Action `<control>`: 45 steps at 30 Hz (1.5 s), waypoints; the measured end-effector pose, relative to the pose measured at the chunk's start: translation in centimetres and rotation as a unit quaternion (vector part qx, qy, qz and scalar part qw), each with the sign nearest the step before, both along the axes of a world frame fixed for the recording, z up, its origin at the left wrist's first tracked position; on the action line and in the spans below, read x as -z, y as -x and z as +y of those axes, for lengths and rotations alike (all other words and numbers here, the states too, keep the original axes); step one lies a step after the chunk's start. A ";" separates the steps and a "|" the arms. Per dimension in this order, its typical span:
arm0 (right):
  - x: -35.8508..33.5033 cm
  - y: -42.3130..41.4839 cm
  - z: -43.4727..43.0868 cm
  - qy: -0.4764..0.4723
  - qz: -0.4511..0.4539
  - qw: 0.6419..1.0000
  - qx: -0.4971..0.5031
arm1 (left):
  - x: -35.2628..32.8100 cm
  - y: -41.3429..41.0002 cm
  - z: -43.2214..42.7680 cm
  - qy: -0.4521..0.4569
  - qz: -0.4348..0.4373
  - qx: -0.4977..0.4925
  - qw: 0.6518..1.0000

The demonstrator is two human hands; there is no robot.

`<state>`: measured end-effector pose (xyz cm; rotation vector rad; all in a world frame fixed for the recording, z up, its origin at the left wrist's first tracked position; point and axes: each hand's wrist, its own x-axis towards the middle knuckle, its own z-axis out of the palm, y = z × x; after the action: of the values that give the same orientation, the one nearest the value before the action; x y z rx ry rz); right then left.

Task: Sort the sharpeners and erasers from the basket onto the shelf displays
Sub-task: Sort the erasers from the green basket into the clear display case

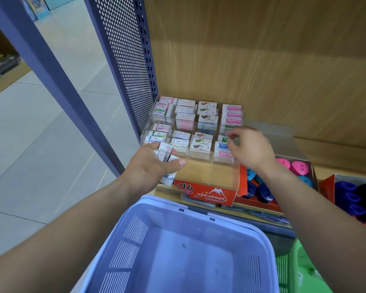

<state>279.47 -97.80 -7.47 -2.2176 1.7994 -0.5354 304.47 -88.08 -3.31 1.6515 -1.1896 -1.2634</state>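
My left hand (150, 166) grips a bunch of small wrapped erasers (165, 154) in front of the clear tiered eraser display (195, 125) on the wooden shelf. My right hand (249, 149) hovers over the display's right columns, its fingertips pinching a small eraser (230, 139), blurred. Below me stands the lavender plastic basket (178, 246); no items show in it. To the right, an orange box (244, 187) holds blue and pink sharpeners (262, 191).
An orange "Hard Eraser" carton (209, 192) sits at the shelf's front edge. Another box of dark blue and black sharpeners (355, 197) is at far right. A perforated purple side panel (125, 60) bounds the shelf on the left. A green basket (298, 271) shows at lower right.
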 end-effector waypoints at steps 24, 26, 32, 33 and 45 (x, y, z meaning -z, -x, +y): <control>-4.4 -1.6 9.8 -0.320 -0.519 0.790 -0.057 | -2.2 2.4 1.2 -0.013 0.015 0.015 1.000; -4.2 -1.4 9.6 -0.325 -0.525 0.785 -0.039 | -2.0 2.3 1.3 -0.025 0.006 0.038 0.999; -3.5 -1.1 8.9 -0.297 -0.497 0.815 -0.007 | -0.9 1.6 1.4 -0.054 -0.014 0.080 0.995; -3.2 -1.0 8.7 -0.295 -0.504 0.812 -0.015 | -0.8 1.5 1.3 -0.055 -0.014 0.080 0.995; -2.1 -3.0 8.2 -0.295 -0.550 0.774 -0.106 | -0.5 1.5 0.9 -0.040 -0.006 0.073 0.996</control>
<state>282.49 -89.64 -5.33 -1.1620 0.8672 -0.8206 302.99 -87.18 -2.85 1.6570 -1.3016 -1.4100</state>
